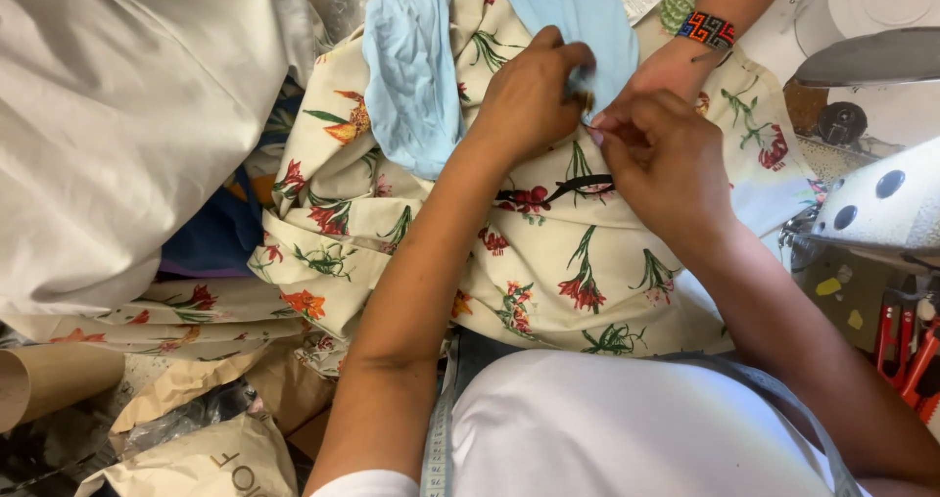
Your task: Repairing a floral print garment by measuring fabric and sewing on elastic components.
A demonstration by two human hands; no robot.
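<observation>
Piles of cloth fill the crowded sewing corner, and in the middle of them, on the person's lap, lies a cream cotton cloth with red and orange flowers [578, 262]. It spreads wide, and its long way seems to run from the lower left up to the upper right, with a thin black strap [578, 184] lying across it, left to right. A soft light blue cloth [411, 76] is folded over its top part. The left hand [529, 95] is pinched shut on the edge of the blue cloth. The right hand [666, 159] has its fingertips pressed together on something tiny beside it, maybe a pin or thread; it is too small to tell. If it is sharp, it could poke a finger, because both hands touch. The blue cloth could also slide off, since only one pinch holds it. Another person's hand with a bright beaded wristband [707, 29] rests just above. A big grey sheet [108, 115] lies left, a white sewing machine [881, 203] right.
</observation>
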